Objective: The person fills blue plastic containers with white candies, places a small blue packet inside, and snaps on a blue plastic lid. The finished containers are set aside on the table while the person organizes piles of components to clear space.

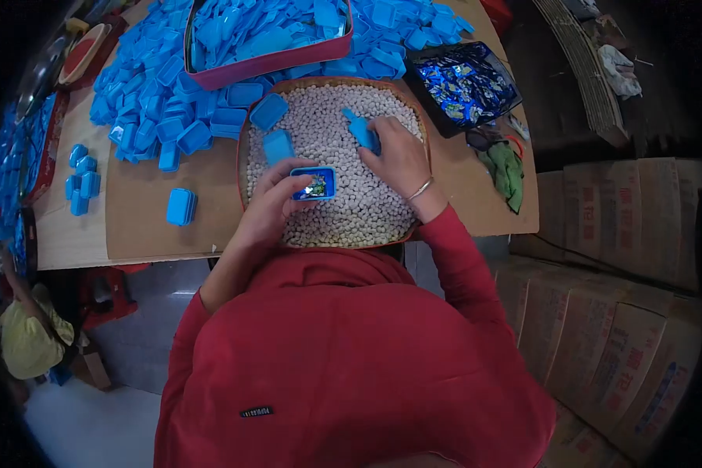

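Note:
My left hand is closed on a small blue box with a shiny, patterned piece inside, its thumb over the left part. My right hand is wrapped round a blue scoop above the white pellets at the right side of a wide, red-rimmed tray. Two blue box parts lie in the tray's upper left: one tilted near the rim, the other on the pellets just above my left hand.
Blue box parts are heaped behind and left, around a pink-sided container. A black tray of shiny pieces and a green cloth are at the right. Small blue stacks stand left; cartons are at lower right. A person is at far left.

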The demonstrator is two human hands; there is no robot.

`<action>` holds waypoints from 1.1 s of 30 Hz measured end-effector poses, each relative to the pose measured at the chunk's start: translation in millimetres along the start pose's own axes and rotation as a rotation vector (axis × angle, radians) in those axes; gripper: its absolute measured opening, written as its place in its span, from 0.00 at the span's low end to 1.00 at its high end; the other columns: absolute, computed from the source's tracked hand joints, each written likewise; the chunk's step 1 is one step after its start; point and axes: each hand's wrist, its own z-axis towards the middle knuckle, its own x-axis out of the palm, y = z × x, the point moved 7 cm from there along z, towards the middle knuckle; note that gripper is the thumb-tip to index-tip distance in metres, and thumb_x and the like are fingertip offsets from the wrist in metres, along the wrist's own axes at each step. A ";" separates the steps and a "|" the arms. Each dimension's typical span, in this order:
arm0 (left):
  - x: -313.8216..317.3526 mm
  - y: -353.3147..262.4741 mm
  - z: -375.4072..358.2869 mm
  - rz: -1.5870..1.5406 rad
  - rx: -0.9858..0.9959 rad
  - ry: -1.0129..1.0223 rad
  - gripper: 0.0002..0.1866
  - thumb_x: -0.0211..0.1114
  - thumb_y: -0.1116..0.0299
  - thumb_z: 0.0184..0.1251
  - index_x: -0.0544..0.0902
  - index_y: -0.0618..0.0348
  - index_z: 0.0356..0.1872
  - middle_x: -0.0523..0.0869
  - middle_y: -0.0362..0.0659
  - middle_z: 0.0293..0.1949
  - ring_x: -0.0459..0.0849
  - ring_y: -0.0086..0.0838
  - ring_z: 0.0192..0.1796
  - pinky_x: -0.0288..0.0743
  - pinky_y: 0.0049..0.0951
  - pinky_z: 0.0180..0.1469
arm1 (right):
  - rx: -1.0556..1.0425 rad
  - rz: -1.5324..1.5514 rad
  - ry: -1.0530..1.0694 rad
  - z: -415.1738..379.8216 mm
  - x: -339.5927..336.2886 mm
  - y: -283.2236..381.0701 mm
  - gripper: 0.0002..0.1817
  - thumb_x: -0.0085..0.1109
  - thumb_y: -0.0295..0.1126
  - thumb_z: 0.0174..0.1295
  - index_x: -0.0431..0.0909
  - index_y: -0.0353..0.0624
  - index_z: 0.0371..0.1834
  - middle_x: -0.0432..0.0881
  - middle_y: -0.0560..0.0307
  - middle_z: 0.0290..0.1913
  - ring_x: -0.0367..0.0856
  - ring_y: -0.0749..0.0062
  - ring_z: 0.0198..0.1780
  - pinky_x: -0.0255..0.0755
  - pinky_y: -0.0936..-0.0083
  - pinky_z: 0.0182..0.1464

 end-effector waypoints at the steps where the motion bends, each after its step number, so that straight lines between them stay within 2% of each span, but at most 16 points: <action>1: 3.6 -1.5 -0.9 -0.027 0.015 0.027 0.14 0.61 0.69 0.67 0.79 0.57 0.52 0.83 0.39 0.46 0.83 0.22 0.43 0.80 0.23 0.41 | -0.001 0.004 -0.002 1.0 -0.4 -0.8 0.17 0.67 0.33 0.51 0.74 0.40 0.41 0.77 0.46 0.39 0.79 0.47 0.41 0.74 0.58 0.40; 3: 1.2 -2.0 -3.1 0.094 0.032 -0.031 0.16 0.61 0.70 0.66 0.78 0.57 0.54 0.82 0.40 0.48 0.83 0.23 0.45 0.80 0.23 0.42 | -0.013 0.016 0.003 3.8 -2.8 1.1 0.17 0.68 0.32 0.49 0.75 0.39 0.41 0.77 0.46 0.39 0.79 0.48 0.41 0.74 0.60 0.41; 6: -0.3 -4.3 -5.5 0.138 0.045 -0.060 0.20 0.63 0.71 0.64 0.76 0.57 0.58 0.81 0.40 0.50 0.82 0.23 0.47 0.79 0.23 0.43 | -0.039 0.391 0.082 1.8 -23.0 19.6 0.19 0.71 0.30 0.46 0.77 0.39 0.41 0.77 0.48 0.40 0.79 0.51 0.41 0.74 0.64 0.43; 7: 0.5 -5.1 -6.1 0.131 0.045 -0.052 0.22 0.64 0.71 0.62 0.75 0.57 0.59 0.81 0.40 0.50 0.81 0.23 0.47 0.78 0.23 0.44 | -0.107 0.469 0.113 -0.3 -32.8 35.8 0.20 0.72 0.26 0.42 0.78 0.40 0.41 0.77 0.51 0.40 0.79 0.54 0.43 0.73 0.66 0.45; 10: 15.5 -13.9 -9.9 0.128 0.119 0.134 0.28 0.69 0.72 0.58 0.73 0.56 0.61 0.80 0.38 0.49 0.79 0.21 0.47 0.76 0.23 0.47 | -0.299 0.519 0.134 -12.4 -41.8 69.2 0.19 0.71 0.25 0.43 0.77 0.42 0.40 0.77 0.53 0.40 0.78 0.56 0.44 0.73 0.66 0.45; 11: 17.8 -13.6 -10.3 0.150 0.129 0.154 0.28 0.70 0.72 0.57 0.73 0.56 0.61 0.80 0.37 0.48 0.79 0.20 0.47 0.75 0.22 0.47 | -0.270 0.505 0.175 -15.5 -41.4 76.3 0.19 0.71 0.24 0.41 0.77 0.43 0.40 0.77 0.54 0.40 0.77 0.55 0.46 0.73 0.65 0.45; 13: 21.4 -12.7 -11.7 0.193 0.151 0.190 0.30 0.71 0.73 0.54 0.73 0.57 0.61 0.80 0.35 0.47 0.78 0.19 0.46 0.74 0.22 0.48 | -0.358 0.406 0.154 -18.9 -37.4 85.0 0.20 0.71 0.24 0.40 0.77 0.44 0.39 0.77 0.54 0.40 0.77 0.55 0.46 0.72 0.65 0.46; 16: 14.1 -8.1 -9.0 0.234 0.150 0.172 0.29 0.68 0.80 0.54 0.73 0.59 0.59 0.79 0.36 0.44 0.79 0.21 0.46 0.76 0.23 0.47 | -0.388 0.370 0.142 -20.4 -34.2 90.2 0.20 0.71 0.23 0.40 0.78 0.44 0.40 0.77 0.54 0.41 0.77 0.55 0.46 0.72 0.64 0.48; 18: 14.5 -8.8 -8.4 0.267 0.175 0.177 0.28 0.69 0.80 0.53 0.74 0.59 0.58 0.79 0.36 0.44 0.79 0.20 0.46 0.76 0.23 0.47 | -0.375 0.375 0.186 -19.7 -31.4 87.6 0.22 0.71 0.22 0.42 0.79 0.44 0.44 0.77 0.53 0.45 0.78 0.55 0.49 0.74 0.65 0.49; 21: 16.2 -10.0 -10.7 0.284 0.191 0.171 0.27 0.70 0.80 0.52 0.76 0.59 0.56 0.80 0.36 0.44 0.79 0.20 0.46 0.76 0.22 0.47 | -0.383 0.417 0.139 -19.8 -32.0 89.9 0.18 0.70 0.24 0.41 0.79 0.43 0.39 0.78 0.53 0.42 0.77 0.55 0.46 0.72 0.64 0.49; 27: 16.2 -12.0 -12.3 0.316 0.246 0.139 0.25 0.72 0.79 0.52 0.77 0.60 0.54 0.81 0.37 0.44 0.79 0.18 0.43 0.76 0.22 0.42 | -0.291 0.483 0.100 -27.8 -26.3 86.2 0.20 0.71 0.23 0.44 0.81 0.44 0.44 0.79 0.53 0.46 0.78 0.57 0.50 0.73 0.65 0.50; 31: 16.6 -13.4 -13.0 0.315 0.304 0.161 0.25 0.72 0.77 0.54 0.77 0.60 0.56 0.82 0.36 0.41 0.79 0.16 0.41 0.75 0.20 0.37 | -0.352 0.396 0.060 -30.6 -26.8 90.2 0.19 0.71 0.25 0.47 0.81 0.44 0.45 0.79 0.53 0.46 0.78 0.57 0.50 0.73 0.66 0.52; 33: 20.1 -20.6 -17.4 0.262 0.235 0.193 0.25 0.71 0.75 0.56 0.77 0.60 0.57 0.81 0.36 0.41 0.79 0.16 0.41 0.75 0.19 0.38 | -0.376 0.338 0.062 -31.5 -28.9 89.7 0.19 0.71 0.25 0.48 0.82 0.45 0.46 0.79 0.53 0.47 0.78 0.57 0.50 0.72 0.67 0.53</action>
